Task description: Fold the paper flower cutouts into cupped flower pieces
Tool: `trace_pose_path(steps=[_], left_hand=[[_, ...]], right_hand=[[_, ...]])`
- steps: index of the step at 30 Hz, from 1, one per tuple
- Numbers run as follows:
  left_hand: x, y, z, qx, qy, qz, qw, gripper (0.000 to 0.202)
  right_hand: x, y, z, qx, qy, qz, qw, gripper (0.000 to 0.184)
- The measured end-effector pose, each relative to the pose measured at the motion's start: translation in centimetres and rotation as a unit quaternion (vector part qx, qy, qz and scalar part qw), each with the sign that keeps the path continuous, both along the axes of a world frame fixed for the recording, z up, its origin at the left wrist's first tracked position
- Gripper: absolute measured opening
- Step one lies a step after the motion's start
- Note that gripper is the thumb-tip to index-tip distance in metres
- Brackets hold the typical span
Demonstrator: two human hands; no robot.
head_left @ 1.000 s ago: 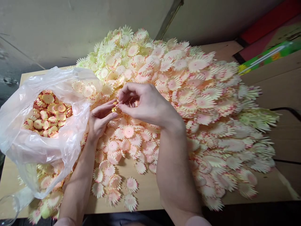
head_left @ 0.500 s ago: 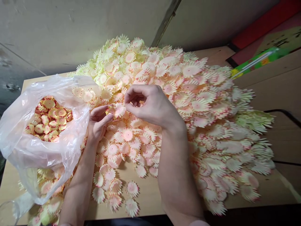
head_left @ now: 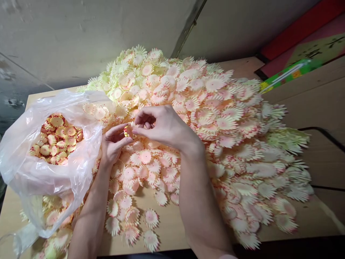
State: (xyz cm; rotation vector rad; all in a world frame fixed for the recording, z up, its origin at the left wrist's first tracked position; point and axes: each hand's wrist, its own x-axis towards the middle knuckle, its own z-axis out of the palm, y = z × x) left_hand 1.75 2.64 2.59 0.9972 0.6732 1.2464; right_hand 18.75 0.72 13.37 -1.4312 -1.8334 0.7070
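Toward left edge of worktop [head_left: 169, 230], beside plastic bag [head_left: 78, 180], left hand [head_left: 112, 144] pinches yellow-red flower [head_left: 125, 131]; right hand [head_left: 165, 126] adjacent, cannot tell whether pinching.

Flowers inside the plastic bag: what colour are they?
Yellow with red edges. The head view shows those flowers best.

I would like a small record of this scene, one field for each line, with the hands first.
Left hand: holds a small yellow-and-red piece between thumb and fingers
Right hand: fingertips close beside that piece; own grip unclear
Plastic bag: translucent, open, with small red-edged flower pieces inside
Heap: pale flower pieces, many pink-tipped
Surface: light wooden table
Behind: grey wall
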Motion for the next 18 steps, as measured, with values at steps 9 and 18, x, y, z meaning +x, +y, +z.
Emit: trace_pose_path(steps=[9, 18], left_hand=[[0.1, -0.2, 0.4, -0.016, -0.024, 0.002, 1.0, 0.038], [0.2, -0.2, 0.1, -0.01, -0.005, 0.022, 1.0, 0.045]], right_hand=[[0.0, 0.1, -0.2, 0.097, -0.007, -0.038, 0.995, 0.012], [1.4, -0.4, 0.6, 0.083, 0.003, -0.079, 0.993, 0.011]])
